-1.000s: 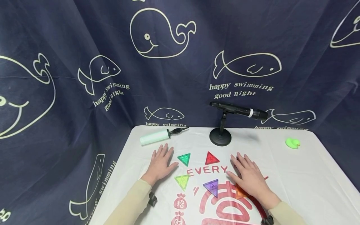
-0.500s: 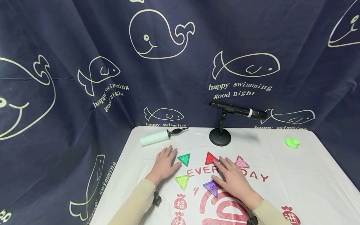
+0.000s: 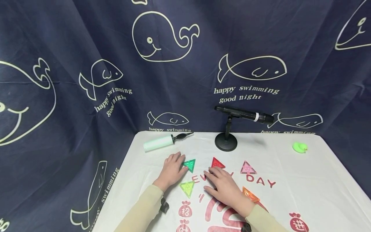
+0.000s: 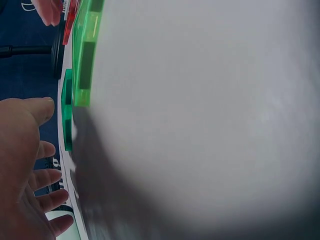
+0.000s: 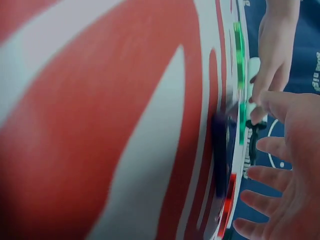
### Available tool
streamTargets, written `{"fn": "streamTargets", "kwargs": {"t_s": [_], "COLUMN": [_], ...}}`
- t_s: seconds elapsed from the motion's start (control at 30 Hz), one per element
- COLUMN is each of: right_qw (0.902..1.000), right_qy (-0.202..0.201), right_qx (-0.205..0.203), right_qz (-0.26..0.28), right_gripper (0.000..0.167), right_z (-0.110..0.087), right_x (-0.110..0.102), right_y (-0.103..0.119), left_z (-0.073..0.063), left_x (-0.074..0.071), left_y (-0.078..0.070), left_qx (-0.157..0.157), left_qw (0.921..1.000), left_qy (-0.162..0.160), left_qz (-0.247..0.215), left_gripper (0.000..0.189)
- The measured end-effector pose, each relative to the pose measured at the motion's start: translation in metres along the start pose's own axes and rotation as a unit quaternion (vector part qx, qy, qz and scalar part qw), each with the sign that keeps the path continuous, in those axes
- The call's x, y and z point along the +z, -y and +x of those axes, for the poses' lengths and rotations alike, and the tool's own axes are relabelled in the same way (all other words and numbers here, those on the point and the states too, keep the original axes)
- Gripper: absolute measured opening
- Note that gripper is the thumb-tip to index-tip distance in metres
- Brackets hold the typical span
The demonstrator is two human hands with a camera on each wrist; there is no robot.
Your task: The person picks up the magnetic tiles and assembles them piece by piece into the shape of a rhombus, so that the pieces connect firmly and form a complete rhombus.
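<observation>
My left hand [image 3: 173, 169] is held with relaxed fingers beside a green triangular tile [image 3: 190, 165]; its thumb reaches the tile's edge in the head view. A yellow-green triangle tile [image 3: 187, 188] lies nearer me, right of that wrist. My right hand [image 3: 226, 189] is spread low over the table, its fingertips just in front of a red triangle tile [image 3: 216, 162]. It hides the purple tile from the head camera, but the right wrist view shows this tile [image 5: 224, 155] in front of the palm. Neither hand grips anything.
A pink triangle tile [image 3: 247, 168] and an orange one [image 3: 250, 194] lie right of my right hand. Behind stand a black microphone on a stand [image 3: 226, 141], a pale hand pump [image 3: 158, 143] and a green toy duck [image 3: 299, 147]. A printed white cloth [image 3: 290, 174] covers the table.
My right hand has moved left, from over the orange tile to over the purple one, uncovering the pink and orange tiles. My left hand has shifted slightly right, towards the green tile.
</observation>
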State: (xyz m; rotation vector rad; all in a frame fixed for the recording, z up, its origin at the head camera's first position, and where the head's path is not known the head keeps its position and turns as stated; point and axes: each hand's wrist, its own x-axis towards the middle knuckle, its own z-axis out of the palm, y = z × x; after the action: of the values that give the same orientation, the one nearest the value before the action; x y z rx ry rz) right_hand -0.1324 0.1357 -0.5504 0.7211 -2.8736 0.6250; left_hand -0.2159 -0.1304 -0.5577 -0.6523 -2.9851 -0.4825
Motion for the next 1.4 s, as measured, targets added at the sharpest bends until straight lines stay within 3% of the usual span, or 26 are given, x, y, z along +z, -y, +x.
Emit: {"fn": "streamTargets", "kwargs": {"t_s": [0.33,0.7,1.0,1.4], "right_qw": [0.9976,0.9928,0.9885,0.9853], "right_qy": [0.046,0.064,0.038,0.032], "right_qx": [-0.051,-0.101,-0.145,-0.165], "right_qz": [0.008,-0.004,-0.016,-0.028], "right_gripper": [0.054,0.048,0.043,0.031], "right_z": [0.009,0.014,0.015,0.020], "right_x": [0.009,0.023,0.030,0.027], "right_y": [0.028,0.042,0.046,0.055], "left_z": [0.003,0.004,0.005,0.007], "left_x": [0.004,0.003,0.003,0.000], "left_y": [-0.003,-0.012,-0.014,-0.015], "left_qx": [0.019,0.026,0.019,0.020], "left_qw": [0.9997,0.9996,0.9995,0.9994], "left_qy": [-0.011,-0.002,0.013,0.025], "left_qz": [0.011,0.014,0.020,0.015], "left_gripper": [0.053,0.046,0.048,0.047]}}
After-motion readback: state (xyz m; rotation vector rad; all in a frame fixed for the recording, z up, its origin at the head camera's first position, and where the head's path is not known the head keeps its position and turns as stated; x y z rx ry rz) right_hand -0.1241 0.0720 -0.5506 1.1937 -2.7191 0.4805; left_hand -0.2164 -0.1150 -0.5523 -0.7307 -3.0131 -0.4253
